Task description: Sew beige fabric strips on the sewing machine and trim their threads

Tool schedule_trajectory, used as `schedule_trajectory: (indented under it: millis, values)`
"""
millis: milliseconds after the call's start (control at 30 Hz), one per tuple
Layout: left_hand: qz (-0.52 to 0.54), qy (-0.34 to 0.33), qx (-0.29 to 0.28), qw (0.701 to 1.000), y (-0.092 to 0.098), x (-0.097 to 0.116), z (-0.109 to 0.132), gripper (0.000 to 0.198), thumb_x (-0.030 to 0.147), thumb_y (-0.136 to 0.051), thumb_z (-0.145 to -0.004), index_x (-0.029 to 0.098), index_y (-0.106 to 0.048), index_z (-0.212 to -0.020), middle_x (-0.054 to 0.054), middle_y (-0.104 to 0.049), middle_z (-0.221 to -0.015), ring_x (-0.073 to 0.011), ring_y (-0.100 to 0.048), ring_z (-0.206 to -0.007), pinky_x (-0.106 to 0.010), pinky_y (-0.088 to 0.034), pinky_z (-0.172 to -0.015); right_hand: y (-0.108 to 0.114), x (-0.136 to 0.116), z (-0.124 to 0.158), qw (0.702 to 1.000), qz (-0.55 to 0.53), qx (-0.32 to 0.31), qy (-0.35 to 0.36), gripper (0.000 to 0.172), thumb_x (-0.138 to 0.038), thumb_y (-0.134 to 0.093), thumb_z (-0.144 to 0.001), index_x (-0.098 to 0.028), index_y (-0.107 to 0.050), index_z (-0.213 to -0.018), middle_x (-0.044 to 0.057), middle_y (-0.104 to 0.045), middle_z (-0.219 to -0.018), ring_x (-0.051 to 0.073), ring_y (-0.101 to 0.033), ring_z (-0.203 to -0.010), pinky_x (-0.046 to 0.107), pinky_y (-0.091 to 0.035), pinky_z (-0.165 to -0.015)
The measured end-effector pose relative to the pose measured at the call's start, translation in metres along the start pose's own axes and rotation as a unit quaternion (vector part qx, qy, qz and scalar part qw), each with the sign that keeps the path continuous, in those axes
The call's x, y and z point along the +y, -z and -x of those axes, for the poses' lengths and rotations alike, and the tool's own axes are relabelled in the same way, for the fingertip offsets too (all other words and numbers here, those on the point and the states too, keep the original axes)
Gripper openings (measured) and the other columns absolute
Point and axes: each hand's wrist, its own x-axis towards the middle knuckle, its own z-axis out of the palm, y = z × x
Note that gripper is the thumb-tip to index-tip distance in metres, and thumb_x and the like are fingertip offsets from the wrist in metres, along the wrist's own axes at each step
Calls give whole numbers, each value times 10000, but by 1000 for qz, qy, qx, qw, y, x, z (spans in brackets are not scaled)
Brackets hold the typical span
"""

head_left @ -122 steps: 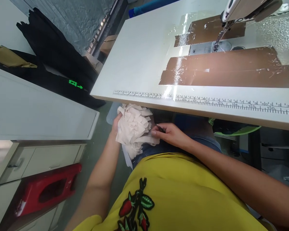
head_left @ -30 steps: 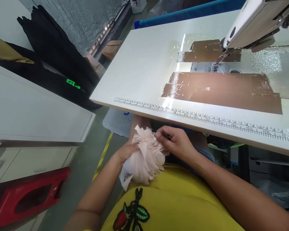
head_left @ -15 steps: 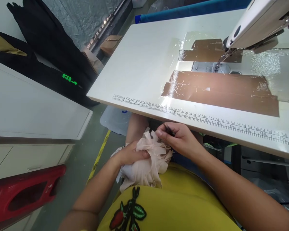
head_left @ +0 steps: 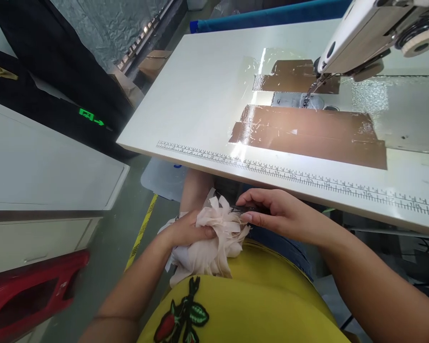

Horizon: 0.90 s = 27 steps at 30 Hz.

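A bundle of pale pink fabric strips rests on my lap, just below the front edge of the sewing table. My left hand is closed around the bundle's left side. My right hand is at the bundle's upper right, fingers pressed together on a small dark tool next to the strip ends. What kind of tool it is cannot be made out.
The sewing machine head hangs over the table's far right, above brown tape patches. A printed ruler runs along the table's front edge. A white cabinet and a red stool stand to the left.
Over four seconds the bundle came down from under the table edge onto my lap. In the last half second my right hand slid slightly right along the strip ends.
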Motion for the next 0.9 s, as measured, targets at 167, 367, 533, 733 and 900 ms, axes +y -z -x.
schedule_trajectory:
  millis: [167,367,533,733,900]
  values:
    - [-4,10,6,1000,-2,1,0,582,576,-658,-700,141,-595,-1081,-93,-641,-1052,-268,-575,-974,-331,-457,-823,-2,-3,-8,999,52,-3,3,251,-393,-561,-850,-177,-604,-971,27,-644,-796,161,-576,-693,273,-439,-600]
    - [-15,0,11,1000,-2,1,-1,500,546,-662,-700,135,-596,-976,-72,-629,-955,-244,-566,-907,-315,-445,-778,-1,-4,-10,997,77,9,1,260,-401,-558,-845,-178,-621,-964,21,-641,-746,157,-568,-639,263,-405,-535]
    - [-18,2,10,1000,-3,3,-1,503,553,-661,-699,132,-586,-964,-68,-624,-935,-233,-565,-892,-310,-446,-775,-1,-7,-10,997,75,6,13,222,-379,-570,-835,-186,-645,-916,18,-642,-730,155,-560,-627,263,-407,-529]
    - [-18,1,6,1000,-3,4,-1,466,520,-653,-715,135,-583,-967,-68,-623,-951,-241,-569,-912,-302,-446,-774,-3,-11,-12,997,81,11,17,190,-343,-545,-851,-192,-650,-898,13,-640,-716,146,-551,-613,253,-390,-525]
    - [-38,-8,2,999,-2,4,-2,455,504,-640,-723,139,-583,-990,-62,-631,-975,-243,-571,-930,-280,-444,-762,-3,-11,-12,995,96,18,18,202,-355,-526,-863,-190,-642,-877,10,-631,-706,142,-539,-607,254,-389,-532]
